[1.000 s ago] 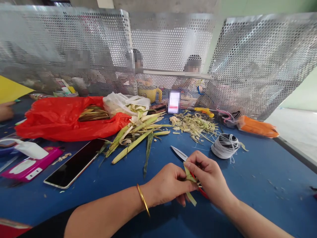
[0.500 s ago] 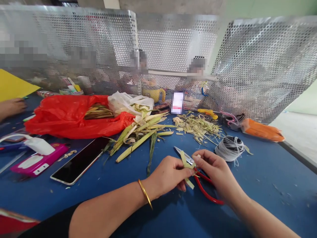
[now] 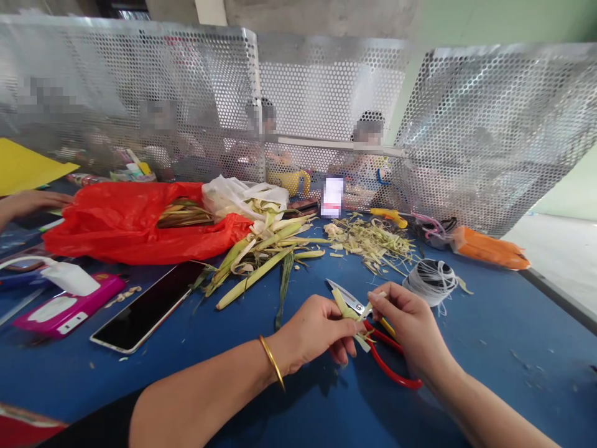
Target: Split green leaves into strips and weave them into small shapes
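Note:
My left hand [image 3: 321,330] is closed, thumb against fingers, on a pale green strip of corn husk [image 3: 344,306] that looks folded or crossed. Close beside it, my right hand [image 3: 403,314] pinches a thin end of the husk between thumb and fingertips. Red-handled scissors [image 3: 392,368] lie on the blue table beneath both hands, their blades pointing away to the left. Part of a thin yellow object [image 3: 388,328] shows under my right hand; the rest is hidden. A spool of white cord [image 3: 431,283] stands just beyond my right hand.
Corn husks [image 3: 261,264] and shredded scraps [image 3: 373,239] lie ahead. Behind are a red plastic bag [image 3: 116,227] and a lit phone [image 3: 333,196]. A dark phone [image 3: 144,308] and a pink power strip [image 3: 69,305] lie left. Another person's hand [image 3: 37,202] rests at far left. A perforated metal screen [image 3: 326,81] borders the back.
My right hand has drawn slightly away from my left, with a thin husk end showing between them. The yellow object has come into view. At far left the other person's hand has moved right.

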Available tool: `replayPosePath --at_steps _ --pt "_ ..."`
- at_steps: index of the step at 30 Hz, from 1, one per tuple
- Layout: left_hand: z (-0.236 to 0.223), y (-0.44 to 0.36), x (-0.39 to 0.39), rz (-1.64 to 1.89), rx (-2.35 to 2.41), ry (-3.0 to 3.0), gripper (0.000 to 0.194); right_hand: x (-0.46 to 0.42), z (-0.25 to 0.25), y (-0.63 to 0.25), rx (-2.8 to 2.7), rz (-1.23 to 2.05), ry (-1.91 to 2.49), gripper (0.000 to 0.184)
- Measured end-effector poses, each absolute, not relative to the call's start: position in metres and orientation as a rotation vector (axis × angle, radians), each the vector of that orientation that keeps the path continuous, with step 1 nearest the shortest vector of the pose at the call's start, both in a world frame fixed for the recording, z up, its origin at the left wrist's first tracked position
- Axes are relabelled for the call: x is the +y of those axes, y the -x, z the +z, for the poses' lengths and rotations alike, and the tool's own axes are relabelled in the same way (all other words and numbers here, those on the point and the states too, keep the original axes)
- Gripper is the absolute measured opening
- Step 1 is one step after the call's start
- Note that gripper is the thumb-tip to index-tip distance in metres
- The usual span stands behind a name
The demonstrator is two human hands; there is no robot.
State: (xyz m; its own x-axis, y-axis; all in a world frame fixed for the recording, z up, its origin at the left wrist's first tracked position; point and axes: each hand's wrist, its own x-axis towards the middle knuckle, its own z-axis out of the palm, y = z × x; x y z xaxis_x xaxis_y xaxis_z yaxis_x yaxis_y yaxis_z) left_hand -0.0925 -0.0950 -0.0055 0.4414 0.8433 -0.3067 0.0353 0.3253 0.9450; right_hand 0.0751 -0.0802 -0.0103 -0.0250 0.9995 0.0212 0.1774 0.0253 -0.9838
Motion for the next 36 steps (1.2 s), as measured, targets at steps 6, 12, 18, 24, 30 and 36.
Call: replayPosePath --at_steps 6,12,18,24,30,36 --pt "-0.004 0.096 -0.094 0.610 0.948 -1.049 0.030 -0.076 -0.017 -0.080 -1.461 1.005 1.354 0.029" --pt "-0.002 0.099 -0.086 0.783 0.958 -0.814 0.032 -0.083 -0.001 -0.087 -1.961 -0.094 1.032 0.020" --pt "-0.003 0.100 -0.084 0.870 0.843 -0.750 0.023 -0.097 -0.001 -0.074 -2.653 -0.510 0.611 0.025" --pt "-0.008 0.095 -0.086 0.835 0.820 -0.850 0.028 -0.098 -0.005 -0.069 -2.648 -0.595 0.656 0.032" --pt "-0.008 0.097 -0.083 0.921 0.882 -0.879 0.028 -0.101 -0.009 -0.070 -2.491 -0.358 0.766 0.030" --pt "-0.012 0.095 -0.088 0.861 0.816 -0.834 0.036 -0.096 -0.004 -0.076 -2.478 -0.630 0.676 0.027"
